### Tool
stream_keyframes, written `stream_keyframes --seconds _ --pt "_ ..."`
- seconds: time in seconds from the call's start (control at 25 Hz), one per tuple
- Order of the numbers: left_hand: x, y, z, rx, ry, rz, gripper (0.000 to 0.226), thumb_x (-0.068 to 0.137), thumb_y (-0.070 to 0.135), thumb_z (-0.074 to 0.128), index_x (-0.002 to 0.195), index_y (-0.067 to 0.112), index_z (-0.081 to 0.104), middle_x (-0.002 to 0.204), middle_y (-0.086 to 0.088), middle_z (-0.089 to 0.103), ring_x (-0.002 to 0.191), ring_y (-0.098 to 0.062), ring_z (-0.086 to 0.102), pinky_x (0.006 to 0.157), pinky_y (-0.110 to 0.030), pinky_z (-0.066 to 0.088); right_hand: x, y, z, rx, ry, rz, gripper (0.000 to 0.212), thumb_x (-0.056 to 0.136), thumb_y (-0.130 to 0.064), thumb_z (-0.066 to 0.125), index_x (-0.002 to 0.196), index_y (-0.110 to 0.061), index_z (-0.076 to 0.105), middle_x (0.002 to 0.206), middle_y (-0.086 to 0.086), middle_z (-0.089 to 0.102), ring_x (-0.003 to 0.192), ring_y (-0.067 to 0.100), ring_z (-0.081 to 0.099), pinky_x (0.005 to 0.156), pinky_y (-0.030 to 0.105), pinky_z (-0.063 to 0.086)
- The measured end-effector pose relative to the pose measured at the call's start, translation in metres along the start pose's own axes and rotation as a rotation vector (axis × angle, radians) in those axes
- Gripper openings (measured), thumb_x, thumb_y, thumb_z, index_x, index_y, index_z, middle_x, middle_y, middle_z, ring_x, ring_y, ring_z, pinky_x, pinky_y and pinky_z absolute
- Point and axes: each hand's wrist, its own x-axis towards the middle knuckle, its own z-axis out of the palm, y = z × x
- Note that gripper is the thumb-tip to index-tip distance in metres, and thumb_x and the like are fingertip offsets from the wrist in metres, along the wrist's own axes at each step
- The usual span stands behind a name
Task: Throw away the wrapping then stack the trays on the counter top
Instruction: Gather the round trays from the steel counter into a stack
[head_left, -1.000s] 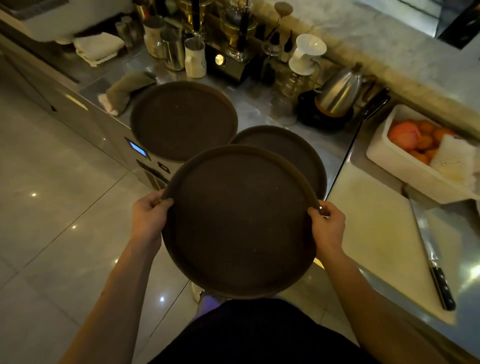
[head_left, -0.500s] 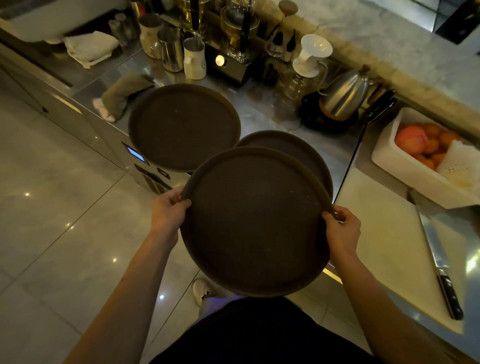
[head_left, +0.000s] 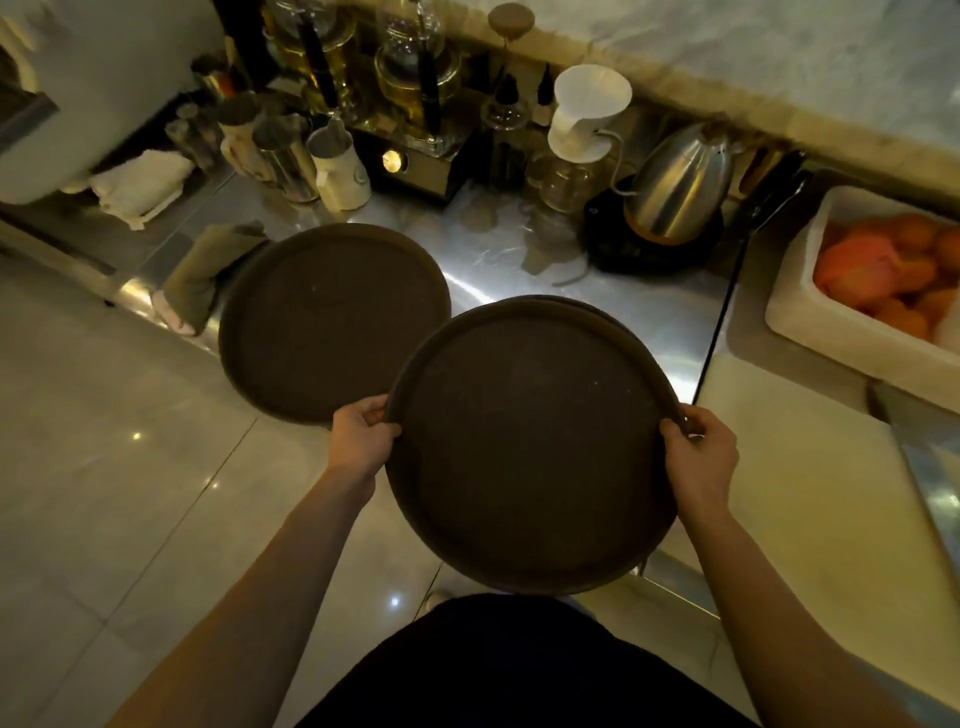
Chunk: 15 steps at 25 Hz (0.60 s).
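I hold a round dark brown tray by its rim, my left hand on its left edge and my right hand on its right edge. It hangs over the front edge of the steel counter and covers almost all of a second tray, of which only a thin rim shows at the far right. A third round tray lies to the left, sticking out past the counter's edge. No wrapping is in view.
Behind the trays stand a steel kettle on a black base, a white dripper, metal pitchers and glass brewers. A folded cloth lies left. Right: a cutting board, a knife blade, a white tub of oranges.
The held tray has moved forward and right over the counter, and now covers nearly all of the tray beneath it. Both hands keep their grip.
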Motion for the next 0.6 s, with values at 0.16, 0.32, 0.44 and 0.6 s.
stream_keyframes --seconds 0.16,0.32,0.44,0.6 --pt "0.016 0.013 0.031 0.243 0.026 0.024 0.041 0.086 -0.002 0.061 0.124 0.013 0.065 0.111 -0.003 0.07 0.11 -0.022 0.064 0.096 -0.042 0.053 0.033 0.01 -0.002 -0.076 0.016 -0.032 0.026 0.089 -0.008 0.057 0.111 -0.007 0.07 0.085 0.006 0.061 0.079 0.021 0.055 0.078 0.031 0.042" --pt "0.02 0.019 0.053 0.433 0.052 0.122 0.04 0.089 0.0 0.06 0.127 0.012 0.063 0.117 -0.006 0.068 0.113 -0.024 0.062 0.1 -0.045 0.05 0.059 0.026 0.005 -0.161 -0.009 -0.052 0.027 0.089 -0.011 0.055 0.112 -0.008 0.069 0.09 0.014 0.062 0.081 0.026 0.057 0.076 0.031 0.042" --pt "0.025 0.02 0.061 0.485 0.048 0.14 0.037 0.09 0.0 0.06 0.125 0.012 0.063 0.115 -0.005 0.068 0.112 -0.023 0.062 0.099 -0.044 0.051 0.074 0.039 0.01 -0.243 -0.066 -0.072 0.029 0.091 -0.018 0.054 0.118 -0.014 0.067 0.098 0.016 0.064 0.084 0.031 0.062 0.075 0.032 0.046" --pt "0.033 0.015 0.065 0.6 0.067 0.167 0.039 0.088 0.004 0.061 0.124 0.015 0.063 0.112 -0.007 0.067 0.106 -0.024 0.065 0.095 -0.044 0.053 0.082 0.049 0.015 -0.346 -0.125 -0.091 0.031 0.094 -0.021 0.052 0.122 -0.015 0.063 0.103 0.015 0.063 0.084 0.028 0.062 0.076 0.035 0.049"
